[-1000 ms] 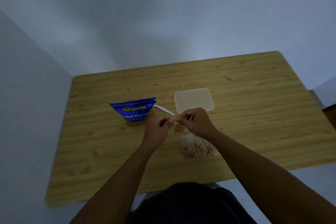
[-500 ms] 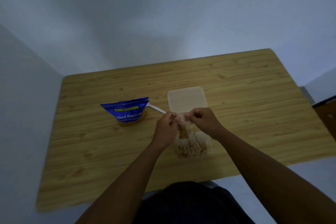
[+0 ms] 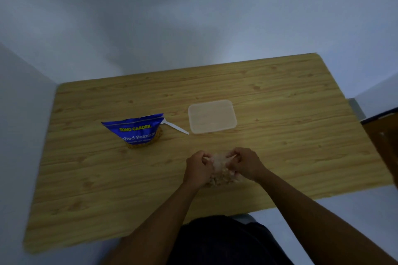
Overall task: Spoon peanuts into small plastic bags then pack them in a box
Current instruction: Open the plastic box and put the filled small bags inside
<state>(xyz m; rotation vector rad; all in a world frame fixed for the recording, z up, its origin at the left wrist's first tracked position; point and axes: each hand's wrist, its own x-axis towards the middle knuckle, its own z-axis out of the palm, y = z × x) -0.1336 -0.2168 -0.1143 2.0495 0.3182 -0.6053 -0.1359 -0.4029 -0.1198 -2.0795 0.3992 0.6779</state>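
a: why are both hands bunched over that small plastic bag (image 3: 219, 168)?

b: i'd say they are closing it. the left hand (image 3: 197, 169) and the right hand (image 3: 247, 163) each pinch a twisted end of the clear film, curled fingers (image 3: 203, 155) clamped on it and pulling apart, as for a knot. the peanuts (image 3: 221, 179) sag at the bottom, and the bag rests on the surface (image 3: 290, 135) near the front edge, so its weight is carried while the neck is worked.

a: and the rest is pushed back?

b: yes, likely to leave room for the hands. the blue peanut packet (image 3: 135, 131) stands left of centre with its mouth up, so nothing spills. the white plastic spoon (image 3: 175, 127) lies just beside it, its bowl end hidden behind the packet and its handle pointing at the translucent plastic box (image 3: 212, 116). the box sits beyond the hands, within reach for packing. i see nothing in it, though i cannot tell whether a lid is on.

a: counts?

b: two hands, one packet, one spoon, one box. one filled bag for certain. whether another lies beneath the hands, i cannot tell.
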